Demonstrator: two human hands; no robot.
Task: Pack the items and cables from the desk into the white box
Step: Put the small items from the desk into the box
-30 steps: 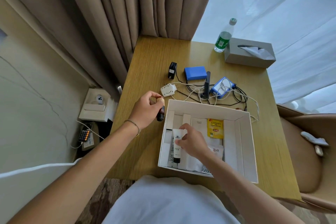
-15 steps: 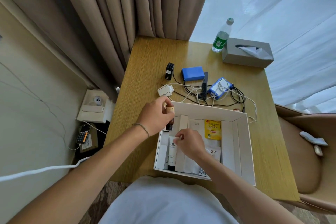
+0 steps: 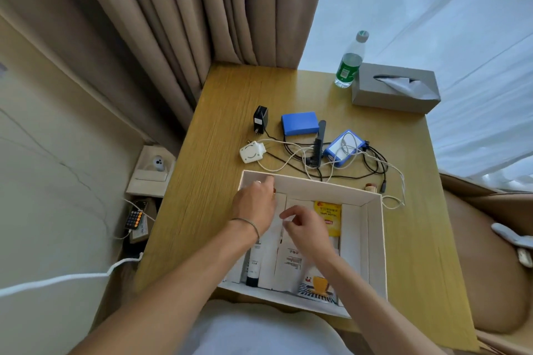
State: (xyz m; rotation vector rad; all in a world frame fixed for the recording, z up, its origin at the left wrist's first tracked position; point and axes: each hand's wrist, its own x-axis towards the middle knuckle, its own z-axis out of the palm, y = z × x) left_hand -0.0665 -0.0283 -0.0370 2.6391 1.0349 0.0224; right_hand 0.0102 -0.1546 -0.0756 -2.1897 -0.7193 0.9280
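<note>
The white box (image 3: 375, 242) sits at the near edge of the tabletop (image 3: 225, 112), directly before the person, so that both hands reach its interior without stretching. The left hand (image 3: 253, 204) is lowered into the box's far-left corner, at about 10 o'clock within the box; a small brown-tipped object shows at its fingertips, but whether the fingers grip it or have let it go cannot be told. The right hand (image 3: 305, 228) hovers over the middle of the box with fingers loosely curled; it appears to hold nothing.

Flat items line the box floor side by side, presumably to save depth: a white tube (image 3: 255, 265) with a dark cap at 7 o'clock, white sachets (image 3: 291, 262) beside it, and a yellow tea packet (image 3: 327, 212) just right of the right hand.

Still unpacked, beyond the box's far wall at 12 o'clock from the hands: a white charger (image 3: 251, 153), a black adapter (image 3: 260, 119), a blue case (image 3: 300, 123), a black comb (image 3: 318, 143), a blue-edged pack (image 3: 344, 147), and tangled cables (image 3: 372, 166). A small cork-coloured object (image 3: 370, 187) lies touching the box's far right corner, outside it.
</note>
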